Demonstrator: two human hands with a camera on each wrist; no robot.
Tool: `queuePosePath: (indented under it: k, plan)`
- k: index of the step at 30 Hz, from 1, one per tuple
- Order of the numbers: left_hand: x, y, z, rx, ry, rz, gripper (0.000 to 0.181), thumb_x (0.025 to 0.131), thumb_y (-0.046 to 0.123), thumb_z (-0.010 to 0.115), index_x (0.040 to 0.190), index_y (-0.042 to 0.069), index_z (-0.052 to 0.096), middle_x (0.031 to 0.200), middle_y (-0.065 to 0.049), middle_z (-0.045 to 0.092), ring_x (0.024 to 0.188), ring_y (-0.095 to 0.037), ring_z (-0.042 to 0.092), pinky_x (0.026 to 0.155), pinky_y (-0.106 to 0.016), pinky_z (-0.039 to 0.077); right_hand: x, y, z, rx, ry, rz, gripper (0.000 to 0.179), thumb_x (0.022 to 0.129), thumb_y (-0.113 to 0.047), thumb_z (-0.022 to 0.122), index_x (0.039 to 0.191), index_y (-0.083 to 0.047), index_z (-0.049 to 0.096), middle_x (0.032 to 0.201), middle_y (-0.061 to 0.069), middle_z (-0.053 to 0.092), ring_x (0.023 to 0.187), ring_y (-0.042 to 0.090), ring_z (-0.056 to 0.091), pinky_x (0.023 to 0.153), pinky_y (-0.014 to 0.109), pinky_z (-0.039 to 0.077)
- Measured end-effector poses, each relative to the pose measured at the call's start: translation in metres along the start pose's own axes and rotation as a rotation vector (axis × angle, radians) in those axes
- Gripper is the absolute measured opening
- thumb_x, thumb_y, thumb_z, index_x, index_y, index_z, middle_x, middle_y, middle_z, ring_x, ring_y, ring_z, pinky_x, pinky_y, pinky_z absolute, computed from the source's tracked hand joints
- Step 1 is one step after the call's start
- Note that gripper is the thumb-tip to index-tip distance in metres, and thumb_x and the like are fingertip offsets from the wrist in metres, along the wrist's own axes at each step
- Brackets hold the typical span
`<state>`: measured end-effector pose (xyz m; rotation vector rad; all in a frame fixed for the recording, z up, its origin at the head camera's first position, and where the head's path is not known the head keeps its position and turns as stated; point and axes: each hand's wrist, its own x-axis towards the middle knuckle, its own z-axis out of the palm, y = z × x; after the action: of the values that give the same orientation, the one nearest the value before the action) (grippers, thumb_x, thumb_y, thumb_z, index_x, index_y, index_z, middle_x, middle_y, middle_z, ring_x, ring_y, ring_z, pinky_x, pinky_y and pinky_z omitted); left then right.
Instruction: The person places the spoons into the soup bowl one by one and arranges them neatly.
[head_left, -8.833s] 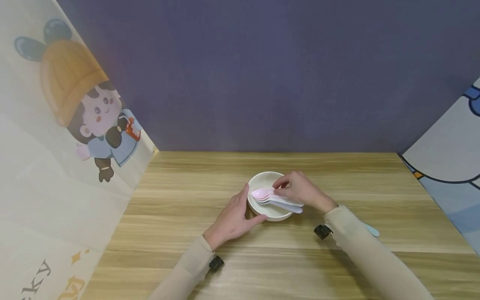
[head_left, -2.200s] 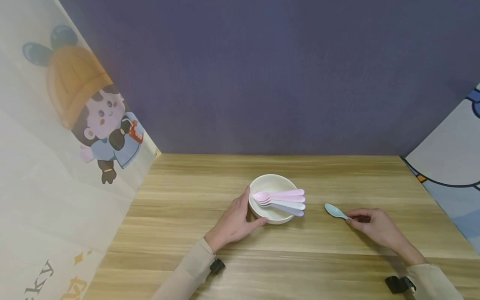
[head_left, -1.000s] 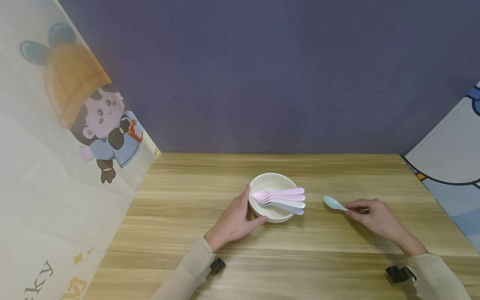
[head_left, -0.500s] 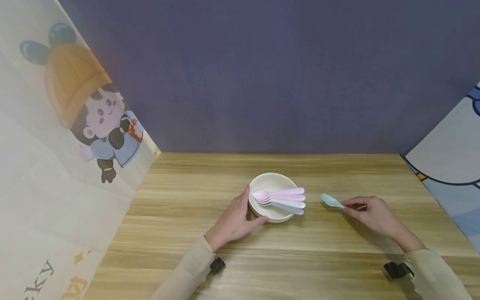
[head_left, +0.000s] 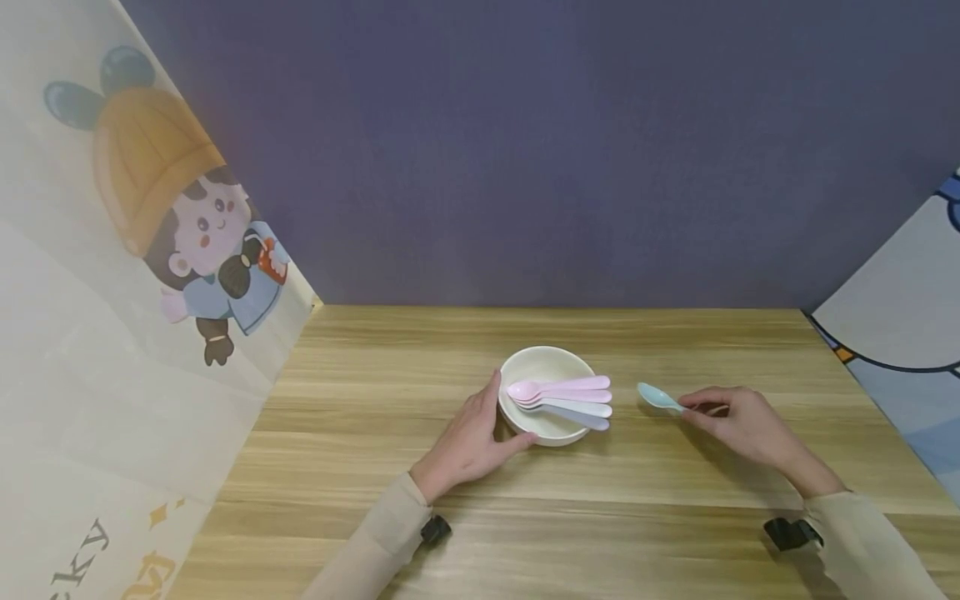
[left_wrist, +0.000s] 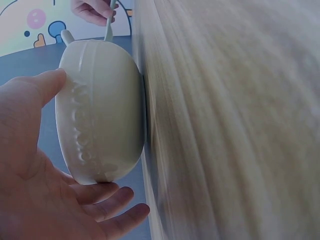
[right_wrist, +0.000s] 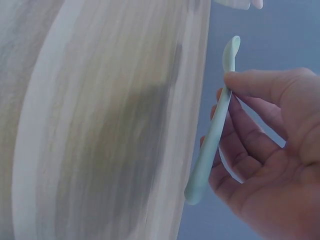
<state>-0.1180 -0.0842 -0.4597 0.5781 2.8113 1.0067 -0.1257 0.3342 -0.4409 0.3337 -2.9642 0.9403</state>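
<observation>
A cream bowl [head_left: 542, 361] stands on the wooden table, with several nested pink, white and pale lavender spoons [head_left: 573, 397] in it, their handles jutting over its right rim. My left hand [head_left: 467, 437] holds the bowl's left side, thumb and fingers spread around it; the left wrist view has the thumb [left_wrist: 49, 84] at the rim. To the right of the bowl, my right hand [head_left: 742, 423] pinches a pale mint-blue spoon [head_left: 658, 396], its scoop pointing at the bowl. In the right wrist view this spoon [right_wrist: 211, 142] hangs above the table, thumb near its neck.
The wooden table [head_left: 420, 350] ends at a dark purple-blue wall [head_left: 480, 150]. A pale panel with a cartoon figure [head_left: 217, 225] rises on the left, and another printed panel [head_left: 892, 292] on the right.
Earlier my right hand was at the pink spoons in the bowl; later it took the mint-blue spoon from the table. Since then it has moved up and left with it. My left hand stays put.
</observation>
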Motion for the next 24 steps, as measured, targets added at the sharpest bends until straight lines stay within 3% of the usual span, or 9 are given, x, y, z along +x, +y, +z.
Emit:
queuePosePath:
  k: [24]
  plan:
    - [0.0, 0.002, -0.001, 0.007, -0.003, 0.007, 0.117, 0.096, 0.072, 0.065, 0.172, 0.004, 0.007, 0.176, -0.017, 0.027, 0.159, -0.035, 0.036, 0.13, -0.048, 0.035, 0.011, -0.012, 0.002, 0.017, -0.023, -0.033, 0.019, 0.097, -0.016, 0.08, 0.113, -0.007, 0.083, 0.105, 0.009, 0.08, 0.084, -0.002, 0.066, 0.072, 0.021, 0.061]
